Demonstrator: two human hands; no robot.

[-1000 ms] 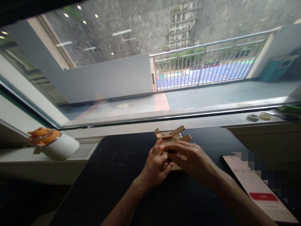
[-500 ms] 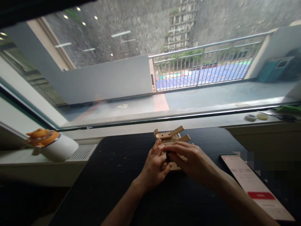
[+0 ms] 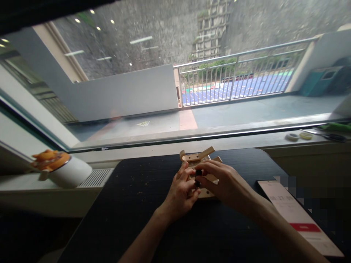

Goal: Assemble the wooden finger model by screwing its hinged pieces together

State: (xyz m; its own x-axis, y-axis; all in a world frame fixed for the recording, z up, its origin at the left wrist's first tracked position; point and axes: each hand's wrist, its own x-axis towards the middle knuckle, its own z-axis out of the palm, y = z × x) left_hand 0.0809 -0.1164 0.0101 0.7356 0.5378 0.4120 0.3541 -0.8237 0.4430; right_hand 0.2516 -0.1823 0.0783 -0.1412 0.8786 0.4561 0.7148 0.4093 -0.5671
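Note:
A small pale wooden assembly (image 3: pixel 195 156) with curved and angled strips and dark holes stands on the black table (image 3: pixel 131 219). My left hand (image 3: pixel 181 188) is closed around its left side, fingers bent over it. My right hand (image 3: pixel 225 179) pinches a short black cylindrical piece (image 3: pixel 197 177) between thumb and fingers, over the middle of the assembly. The lower end of the black piece is hidden by my left fingers, so its kind cannot be made out. Both hands cover much of the wood.
At the right lies a phone (image 3: pixel 290 208) with a lit screen. Tape rolls (image 3: pixel 292 137) and scissors (image 3: pixel 333 136) rest on the windowsill (image 3: pixel 263 140). A white mug (image 3: pixel 72 172) with an orange figure lid stands left. Small crumbs dot the table.
My right fingers have spread and turned slightly around the black piece, and more of it shows. A dark hole in the lower wood is now in clearer view. My left hand has stayed put.

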